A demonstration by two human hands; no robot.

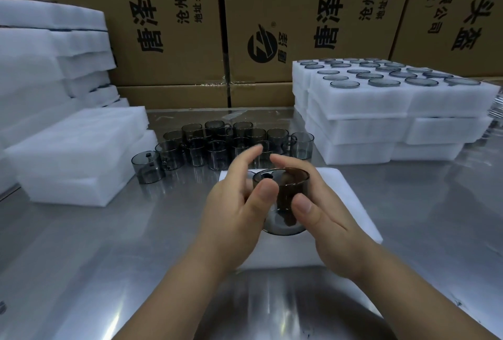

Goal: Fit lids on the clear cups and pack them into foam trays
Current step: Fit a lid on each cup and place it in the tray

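Starting with the biggest things: printed cardboard boxes (174,26) wall off the back. Stacked foam trays (381,105) stand at your right, the top one filled with lidded cups. A pile of plain foam blocks (68,154) sits at your left. On the steel table (109,244), a cluster of loose cups (217,146) waits upright beyond your hands.

Right in front of you lies a flat foam pad (345,198), and you are holding one smoky cup (283,192) just above it. The cup stands roughly upright, mouth up. Your right hand (326,219) grasps it, thumb on the near wall and fingers round the far side. Your left hand (231,214) is slack: its thumb lies against the cup's near wall, and its outstretched fingers hover over the rim.

The filled trays lie well off to the right of the cup, so your right hand is the nearer carrier.

The left fingers are blurred. Whether a lid already sits on the rim is hard to make out, and the disc under the cup could be its base or a lid.
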